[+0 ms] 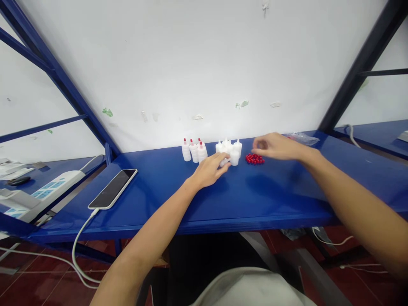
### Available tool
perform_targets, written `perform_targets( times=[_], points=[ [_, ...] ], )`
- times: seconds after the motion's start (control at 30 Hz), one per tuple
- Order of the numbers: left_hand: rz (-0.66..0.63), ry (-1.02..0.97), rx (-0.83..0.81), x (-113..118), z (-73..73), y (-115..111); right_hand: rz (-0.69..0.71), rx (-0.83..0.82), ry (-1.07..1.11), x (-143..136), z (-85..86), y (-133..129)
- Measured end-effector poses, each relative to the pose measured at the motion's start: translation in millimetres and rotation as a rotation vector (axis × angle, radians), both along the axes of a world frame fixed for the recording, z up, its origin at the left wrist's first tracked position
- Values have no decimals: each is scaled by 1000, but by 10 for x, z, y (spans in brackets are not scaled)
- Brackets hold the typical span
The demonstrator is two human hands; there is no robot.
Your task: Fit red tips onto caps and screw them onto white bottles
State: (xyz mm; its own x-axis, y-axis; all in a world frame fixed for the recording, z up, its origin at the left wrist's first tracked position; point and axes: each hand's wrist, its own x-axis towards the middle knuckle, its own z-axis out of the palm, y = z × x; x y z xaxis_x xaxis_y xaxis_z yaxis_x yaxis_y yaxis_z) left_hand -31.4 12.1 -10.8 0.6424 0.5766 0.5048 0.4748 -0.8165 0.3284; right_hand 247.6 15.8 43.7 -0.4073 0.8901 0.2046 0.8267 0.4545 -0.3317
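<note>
My left hand [208,170] is closed around a small white squeeze bottle [225,162], which lies tilted in the fingers with its bare nozzle toward the right. Just behind it stands a cluster of white bottles [234,157] with uncapped nozzles. Left of them is a small group of white bottles with red tips [202,153], standing upright. My right hand [270,145] hovers slightly above and behind a pile of red caps [255,159]. Its thumb and fingers are curled together, and anything between the fingertips is too small or blurred to make out.
A phone [113,189] with a white charging cable [76,246] lies on the left of the blue table [191,212]. At the back right is a clear plastic bag [302,138]. Blue metal posts [68,85] flank the table, with a white wall behind. A power strip [47,193] sits further left.
</note>
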Motion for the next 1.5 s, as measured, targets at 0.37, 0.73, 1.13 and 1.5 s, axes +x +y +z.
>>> perform_targets(
  times=[0.37,0.73,1.13,1.5],
  points=[
    [117,-190,62,-10,63,-26,228,142,456,-769,-243,-169],
    [717,-304,55,-307,169,163,-86,222,199,-483,187,133],
    [729,-176,84,-314,32,219,-62,85,97,-527,74,197],
    [89,-403,-285,-88,-64,83,-29,160,150,-465,13,239]
  ],
)
